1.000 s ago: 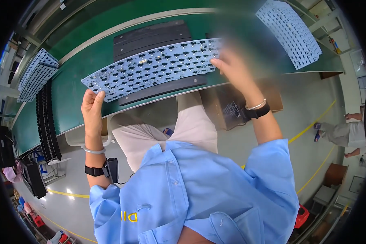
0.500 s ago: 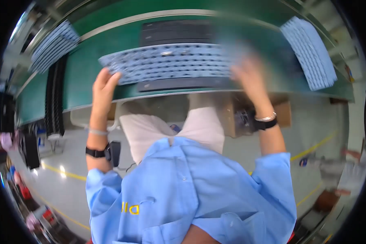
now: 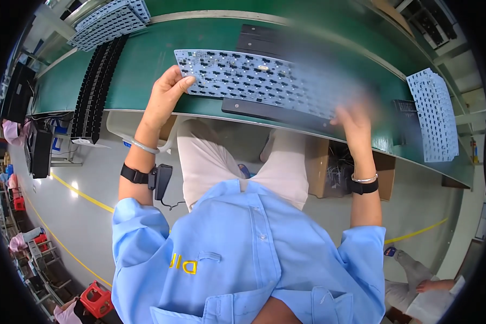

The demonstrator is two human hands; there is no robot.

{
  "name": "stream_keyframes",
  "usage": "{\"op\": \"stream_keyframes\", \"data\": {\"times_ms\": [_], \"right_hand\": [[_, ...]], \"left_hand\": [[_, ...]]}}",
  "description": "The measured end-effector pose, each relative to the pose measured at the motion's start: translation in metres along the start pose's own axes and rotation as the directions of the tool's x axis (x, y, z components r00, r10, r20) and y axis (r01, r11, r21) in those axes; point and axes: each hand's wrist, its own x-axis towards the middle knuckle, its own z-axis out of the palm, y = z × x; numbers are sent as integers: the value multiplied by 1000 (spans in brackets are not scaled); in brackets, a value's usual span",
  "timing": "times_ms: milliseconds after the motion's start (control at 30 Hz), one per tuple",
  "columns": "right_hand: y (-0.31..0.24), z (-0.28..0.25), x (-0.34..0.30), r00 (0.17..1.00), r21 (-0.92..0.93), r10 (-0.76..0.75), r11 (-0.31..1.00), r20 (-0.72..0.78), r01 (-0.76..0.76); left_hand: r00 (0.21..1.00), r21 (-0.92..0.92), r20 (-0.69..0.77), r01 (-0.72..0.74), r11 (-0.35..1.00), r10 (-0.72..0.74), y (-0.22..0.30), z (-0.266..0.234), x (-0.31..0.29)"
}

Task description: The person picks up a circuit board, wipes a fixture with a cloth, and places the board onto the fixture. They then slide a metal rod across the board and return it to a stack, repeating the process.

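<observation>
Keyboard membrane sheet (image 3: pixel 254 81), pale blue and dotted with rows of small domes, is held flat above the green desk (image 3: pixel 140 70) by a person in a light blue work shirt, seen from overhead. The left hand (image 3: pixel 164 97) pinches the sheet's left edge, thumb on top and fingers curled beneath. The right hand (image 3: pixel 356 121) meets the sheet's right end, but it is smeared by motion blur and whether it is closed on the sheet cannot be told. Both wrists carry a thin bangle and a black band; a small black device hangs from the left band.

Just under the sheet, along the near edge of the desk, lies a long black keyboard frame (image 3: pixel 278 113), and another dark frame (image 3: pixel 264 38) lies beyond the sheet's far edge. A row of black parts (image 3: pixel 94 86) standing on edge runs across the desk well to the left. Behind that row, at the far left corner, sits a stack of the same perforated sheets (image 3: pixel 108 21). A further stack of sheets (image 3: pixel 434 116) lies at the right end of the desk, with a small dark part (image 3: pixel 402 116) just beside it. A brown cardboard box (image 3: pixel 324 173) sits under the desk by the person's right knee.
</observation>
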Motion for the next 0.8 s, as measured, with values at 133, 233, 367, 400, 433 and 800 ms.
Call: {"op": "stream_keyframes", "data": {"times_ms": [133, 233, 367, 400, 433, 800], "right_hand": [[2, -7, -1, 1000, 7, -12, 1000, 1, 12], [2, -15, -1, 999, -112, -28, 993, 34, 32], [-14, -16, 0, 997, -95, -34, 995, -75, 26], [-18, -15, 2, 990, -58, -33, 998, -135, 26], [-20, -13, 3, 987, -67, -25, 998, -156, 15], [-6, -14, 37, 999, -213, -31, 976, 32, 38]], "left_hand": [[999, -64, 15, 37, 997, -36, 2, 10, -2], [1000, -114, 14, -4, 993, 6, 9, 17, -4], [997, -142, -21, -78, 987, 75, 12, 14, -3], [994, -143, -43, -104, 984, 99, 13, 14, -2], [995, -155, -21, -102, 983, 100, 17, 13, -2], [999, -238, 39, -18, 971, 28, -3, 21, 41]]}}
